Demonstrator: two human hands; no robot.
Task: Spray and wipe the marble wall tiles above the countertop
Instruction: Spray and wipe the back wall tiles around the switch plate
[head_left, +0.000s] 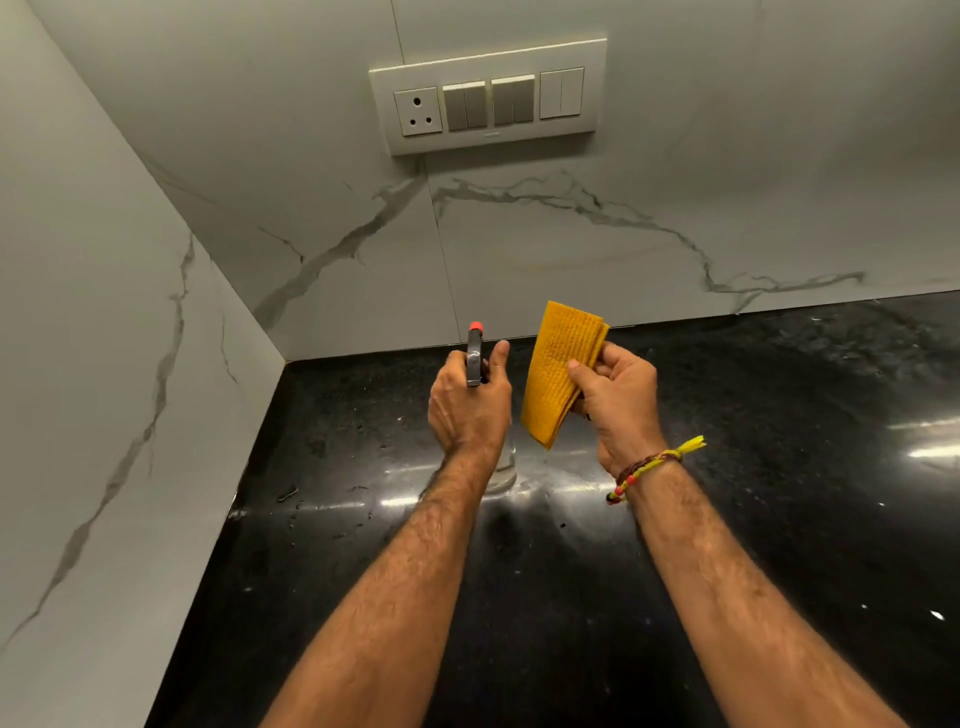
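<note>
The left hand (467, 402) is wrapped around a spray bottle (475, 358), its red nozzle aimed ahead at the tiles (519, 249). The right hand (615, 397) pinches a folded yellow cloth (558, 371) just beside it. Both hands hover over the black tabletop (779, 467), about equally near the back wall, which rises straight ahead; a second tiled wall runs along the left. Nothing stands between, but a switch panel (488, 98) sits on the wall above and probably should stay dry.
</note>
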